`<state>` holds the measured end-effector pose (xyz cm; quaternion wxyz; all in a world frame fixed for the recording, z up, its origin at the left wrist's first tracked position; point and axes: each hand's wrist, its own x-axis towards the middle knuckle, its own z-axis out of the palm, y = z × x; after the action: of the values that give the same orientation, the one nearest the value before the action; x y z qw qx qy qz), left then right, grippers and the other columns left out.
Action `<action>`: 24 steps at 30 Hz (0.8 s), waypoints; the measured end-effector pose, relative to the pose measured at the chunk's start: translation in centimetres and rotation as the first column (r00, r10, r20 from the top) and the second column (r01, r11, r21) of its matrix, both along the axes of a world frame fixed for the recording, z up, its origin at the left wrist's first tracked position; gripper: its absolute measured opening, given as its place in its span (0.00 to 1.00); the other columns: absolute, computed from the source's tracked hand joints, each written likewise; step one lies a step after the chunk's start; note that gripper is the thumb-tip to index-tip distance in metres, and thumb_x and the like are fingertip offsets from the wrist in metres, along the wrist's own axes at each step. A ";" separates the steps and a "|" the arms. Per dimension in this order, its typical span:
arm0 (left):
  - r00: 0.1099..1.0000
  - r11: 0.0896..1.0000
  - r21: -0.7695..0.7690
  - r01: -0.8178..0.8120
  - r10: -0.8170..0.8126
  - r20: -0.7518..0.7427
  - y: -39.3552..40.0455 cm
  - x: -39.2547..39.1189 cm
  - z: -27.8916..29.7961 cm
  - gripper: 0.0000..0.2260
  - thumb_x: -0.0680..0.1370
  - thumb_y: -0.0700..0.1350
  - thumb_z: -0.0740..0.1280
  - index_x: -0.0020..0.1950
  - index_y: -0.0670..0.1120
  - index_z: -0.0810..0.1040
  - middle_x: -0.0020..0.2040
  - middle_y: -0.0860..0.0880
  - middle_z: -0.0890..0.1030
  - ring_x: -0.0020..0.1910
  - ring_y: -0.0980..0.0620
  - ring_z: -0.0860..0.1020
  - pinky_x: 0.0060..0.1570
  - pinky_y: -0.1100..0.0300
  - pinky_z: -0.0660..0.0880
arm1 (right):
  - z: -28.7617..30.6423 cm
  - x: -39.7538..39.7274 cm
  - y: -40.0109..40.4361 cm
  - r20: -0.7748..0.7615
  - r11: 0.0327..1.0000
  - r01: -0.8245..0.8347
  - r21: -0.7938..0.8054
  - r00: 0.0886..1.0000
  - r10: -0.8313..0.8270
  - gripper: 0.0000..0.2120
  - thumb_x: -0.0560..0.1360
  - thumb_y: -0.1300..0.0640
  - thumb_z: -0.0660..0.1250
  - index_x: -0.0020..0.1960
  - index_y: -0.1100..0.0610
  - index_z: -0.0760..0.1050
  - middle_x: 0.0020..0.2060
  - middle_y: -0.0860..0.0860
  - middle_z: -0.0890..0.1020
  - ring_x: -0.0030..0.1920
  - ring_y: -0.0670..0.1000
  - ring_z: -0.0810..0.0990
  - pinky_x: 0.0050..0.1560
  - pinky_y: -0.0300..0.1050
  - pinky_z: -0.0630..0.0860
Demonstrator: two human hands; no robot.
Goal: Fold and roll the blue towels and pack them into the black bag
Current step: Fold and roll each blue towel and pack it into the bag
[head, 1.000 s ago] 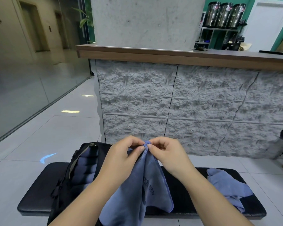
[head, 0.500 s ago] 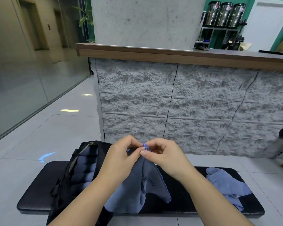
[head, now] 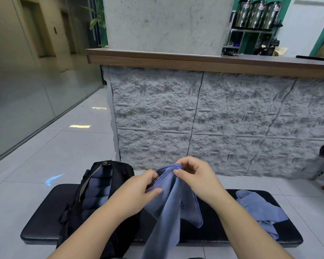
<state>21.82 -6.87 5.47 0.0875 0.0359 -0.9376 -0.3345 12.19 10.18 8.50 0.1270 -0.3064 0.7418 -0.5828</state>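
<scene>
Cafe lobby: counter (head: 204, 61), urns (head: 258, 13)

A black padded bench (head: 45, 221) stands near on a floor of pale glossy tiles (head: 45, 146), which catch small patches of reflected light. Behind it runs a counter with a rough grey stone-textured front (head: 232, 118) and a brown wooden top (head: 195, 61). A grey concrete pillar (head: 165, 23) rises from the counter. On the left a glass wall (head: 26, 90) lines a dim corridor. Far right, three steel urns (head: 257, 13) sit on a shelf against a green wall, beside a white door (head: 305, 25).
</scene>
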 end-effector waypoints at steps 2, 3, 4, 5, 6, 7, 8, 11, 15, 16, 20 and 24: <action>0.999 0.966 -0.258 0.017 -0.006 0.045 -0.1 0.1 -0.7 0.13 0.78 0.53 0.62 0.38 0.52 0.62 0.34 0.52 0.71 0.36 0.50 0.69 0.33 0.62 0.64 | 0.0 -0.5 0.3 -0.014 1.000 0.027 0.014 1.000 -0.027 0.08 0.74 0.64 0.68 0.40 0.51 0.78 0.34 0.42 0.80 0.37 0.41 0.77 0.43 0.36 0.73; 0.999 0.947 -0.322 0.011 0.007 0.052 -0.2 0.0 -0.9 0.14 0.78 0.53 0.60 0.37 0.51 0.59 0.34 0.52 0.70 0.36 0.49 0.68 0.31 0.62 0.61 | -0.1 -0.6 0.4 -0.028 0.999 0.034 0.029 0.999 -0.033 0.09 0.74 0.64 0.68 0.40 0.51 0.78 0.33 0.42 0.80 0.37 0.41 0.77 0.42 0.35 0.73; 0.999 0.932 -0.363 0.000 0.016 0.041 -0.2 0.0 -1.1 0.14 0.79 0.52 0.59 0.37 0.51 0.59 0.34 0.51 0.69 0.36 0.49 0.68 0.31 0.59 0.60 | -0.1 -0.8 0.5 -0.044 0.998 0.041 0.048 0.998 -0.039 0.09 0.74 0.64 0.68 0.40 0.50 0.77 0.34 0.42 0.80 0.37 0.41 0.77 0.43 0.35 0.73; 1.000 0.919 -0.395 0.000 0.012 0.027 -0.1 0.1 -1.0 0.12 0.78 0.51 0.58 0.38 0.50 0.59 0.34 0.50 0.70 0.37 0.48 0.69 0.31 0.56 0.60 | -0.2 -0.9 0.7 -0.056 0.997 0.047 0.062 0.997 -0.044 0.09 0.74 0.63 0.68 0.40 0.50 0.77 0.34 0.42 0.80 0.38 0.41 0.78 0.44 0.36 0.74; 1.000 0.901 -0.434 0.005 0.000 0.012 -0.1 0.1 -1.0 0.11 0.77 0.50 0.58 0.38 0.49 0.60 0.33 0.50 0.71 0.36 0.48 0.70 0.32 0.56 0.61 | -0.3 -0.9 0.8 -0.060 0.996 0.054 0.070 0.997 -0.050 0.08 0.74 0.63 0.68 0.41 0.51 0.77 0.35 0.43 0.81 0.39 0.42 0.78 0.45 0.37 0.75; 0.998 0.854 -0.520 0.009 -0.043 -0.053 -0.3 0.0 -1.4 0.11 0.76 0.50 0.58 0.36 0.49 0.60 0.30 0.50 0.71 0.33 0.49 0.70 0.32 0.59 0.62 | -0.4 -0.9 0.9 -0.060 0.996 0.060 0.070 0.997 -0.056 0.07 0.75 0.63 0.67 0.41 0.52 0.77 0.36 0.44 0.81 0.39 0.43 0.78 0.45 0.38 0.75; 0.991 0.829 -0.559 0.002 -0.076 -0.110 -0.3 0.0 -1.4 0.12 0.74 0.52 0.58 0.34 0.50 0.59 0.26 0.52 0.70 0.29 0.51 0.70 0.30 0.62 0.63 | -0.5 -1.0 1.0 -0.057 0.996 0.064 0.065 0.997 -0.061 0.07 0.75 0.64 0.67 0.42 0.53 0.77 0.36 0.45 0.80 0.39 0.43 0.78 0.44 0.38 0.74; 0.989 0.806 -0.592 -0.024 -0.068 -0.133 0.1 0.1 -1.1 0.17 0.75 0.60 0.49 0.32 0.52 0.62 0.28 0.54 0.71 0.32 0.55 0.72 0.40 0.62 0.67 | -0.7 -1.0 1.2 -0.056 0.996 0.073 0.054 0.996 -0.070 0.07 0.76 0.63 0.66 0.43 0.53 0.76 0.38 0.46 0.80 0.40 0.43 0.78 0.45 0.39 0.73; 0.986 0.884 -0.455 -0.108 0.038 -0.160 -0.2 0.1 -2.1 0.28 0.75 0.60 0.39 0.41 0.50 0.77 0.45 0.57 0.71 0.46 0.57 0.68 0.49 0.58 0.62 | -0.8 -1.4 1.5 -0.082 0.995 0.086 0.059 0.993 -0.081 0.07 0.76 0.62 0.66 0.43 0.51 0.76 0.38 0.43 0.81 0.41 0.41 0.78 0.47 0.37 0.74; 0.979 0.920 -0.368 -0.135 0.068 -0.190 -0.3 -0.1 -2.3 0.27 0.75 0.59 0.42 0.40 0.48 0.77 0.46 0.56 0.69 0.46 0.57 0.68 0.49 0.59 0.63 | -0.7 -1.4 1.5 -0.085 0.995 0.086 0.056 0.993 -0.082 0.07 0.76 0.62 0.66 0.43 0.51 0.76 0.37 0.42 0.80 0.41 0.41 0.78 0.46 0.36 0.73; 0.964 0.977 -0.068 -0.202 0.187 -0.187 -0.9 -0.8 -2.7 0.13 0.80 0.50 0.58 0.44 0.45 0.78 0.46 0.54 0.68 0.44 0.62 0.70 0.49 0.67 0.63 | -0.5 -1.5 1.5 -0.090 0.996 0.078 0.039 0.993 -0.075 0.07 0.76 0.61 0.66 0.44 0.50 0.76 0.38 0.43 0.81 0.42 0.41 0.78 0.45 0.34 0.72; 0.943 0.950 -0.056 -0.306 0.295 -0.157 -0.8 -1.1 -2.2 0.06 0.78 0.47 0.64 0.46 0.48 0.80 0.47 0.54 0.69 0.44 0.58 0.73 0.48 0.65 0.67 | -0.5 -1.4 1.4 -0.098 0.998 0.065 0.027 0.993 -0.062 0.07 0.76 0.62 0.66 0.44 0.51 0.76 0.38 0.43 0.81 0.42 0.41 0.78 0.45 0.33 0.73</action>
<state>20.75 -7.64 3.24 0.2076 0.1504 -0.9247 -0.2813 10.84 11.56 8.02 0.0769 -0.3087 0.7651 -0.5598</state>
